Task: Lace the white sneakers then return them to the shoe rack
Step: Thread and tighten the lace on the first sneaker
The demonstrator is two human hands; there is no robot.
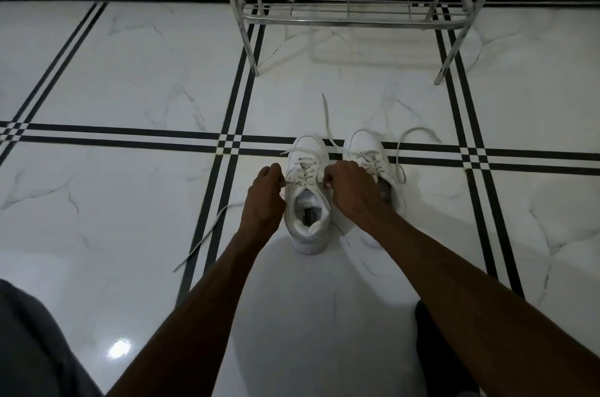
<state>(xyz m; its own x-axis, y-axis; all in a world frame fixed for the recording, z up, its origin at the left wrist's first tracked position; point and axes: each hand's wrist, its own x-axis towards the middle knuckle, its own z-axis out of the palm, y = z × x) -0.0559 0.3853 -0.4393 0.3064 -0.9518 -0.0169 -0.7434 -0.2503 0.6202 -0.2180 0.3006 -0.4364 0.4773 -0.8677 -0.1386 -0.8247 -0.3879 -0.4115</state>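
Dark trouser leg (pixel 29 341): fills the lower left corner, nearest the camera; both bare forearms reach forward past it.
Loose lace end (pixel 207 234): trails over the floor (pixel 130 78) to the left of the left hand, running back towards its closed fingers.
Left hand (pixel 264 192): closed into a narrow pinch on the lace at the left side of the near sneaker's upper eyelets.
Left sneaker (pixel 306 201): stands upright on the floor between the two hands, toe pointing away, opening towards the camera, laces crossed up the tongue.
Right hand (pixel 349 187): curled tight, pinching the lace at the right side of the same sneaker; it partly hides the other shoe.
Right sneaker (pixel 367 149): just beside the first, parallel, its laces lying loose on the floor.
Shoe rack (pixel 350 11): metal, well beyond the shoes, against the wall; its lowest shelf carries nothing.
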